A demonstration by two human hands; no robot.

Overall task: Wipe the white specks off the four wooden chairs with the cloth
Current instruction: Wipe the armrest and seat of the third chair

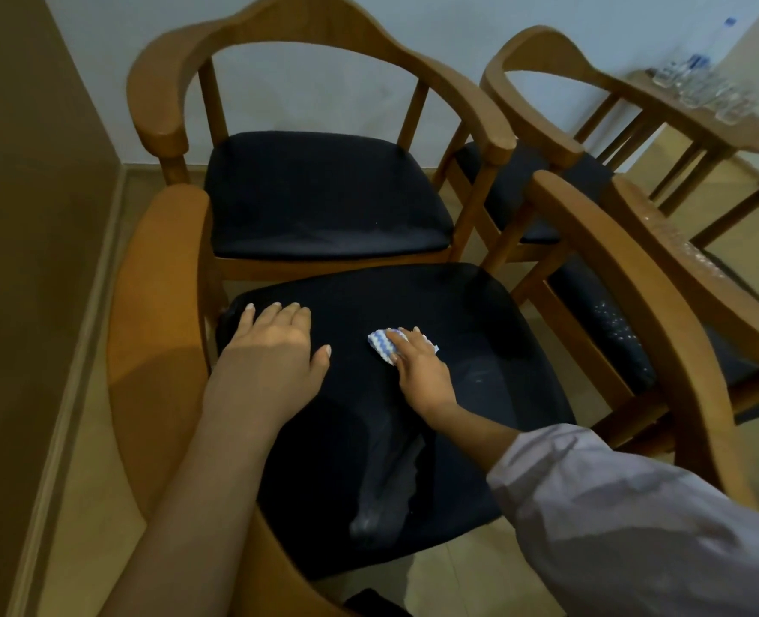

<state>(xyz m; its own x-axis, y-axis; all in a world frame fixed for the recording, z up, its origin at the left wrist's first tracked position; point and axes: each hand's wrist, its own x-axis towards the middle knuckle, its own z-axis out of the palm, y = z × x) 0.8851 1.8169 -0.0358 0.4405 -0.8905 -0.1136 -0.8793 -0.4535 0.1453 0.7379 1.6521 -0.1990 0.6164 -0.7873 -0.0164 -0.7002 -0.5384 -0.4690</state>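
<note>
Holding cloth (380, 341) on seat (484, 345), right hand (418, 368); three chairs (157, 93) crowding; glasses (705, 92) beyond.

Room corner, seen from above. A pale, plain wall (324, 95) fills the upper centre of the frame. A brown panel (21, 216) occupies the left edge, bordered at its foot by a lighter skirting strip (70, 371). The floor (88, 483) is beige tile. In the upper right, a small wooden counter (733, 131) on slatted legs carries clear drinking glasses (720, 100), blurred. The light is dim and even.
</note>
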